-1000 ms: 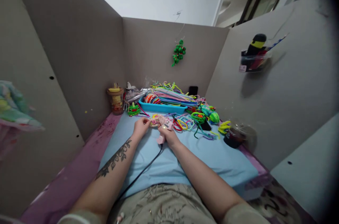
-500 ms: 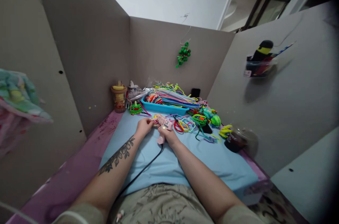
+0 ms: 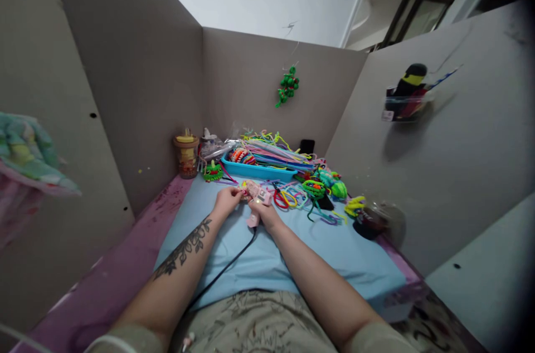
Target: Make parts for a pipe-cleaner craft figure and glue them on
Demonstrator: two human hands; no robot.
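My right hand is wrapped round a pink hot glue gun, with a small light glowing on its side. A black cord runs from its handle down toward my lap. Close to the gun's nozzle, my left hand pinches a small piece with yellow and pink-red on it, too small to make out further. Both hands are over the light blue table cover. Pipe cleaner loops in red and yellow lie just right of the gun.
Behind my hands a blue tray holds bundled pipe cleaners. Green pipe cleaner figures sit left, others right. A lidded cup stands back left; a dark container is at the right edge. Grey panels enclose the table.
The whole view has shifted very slightly. Both hands keep nearly the same pose, with the glue gun still beside the small piece.
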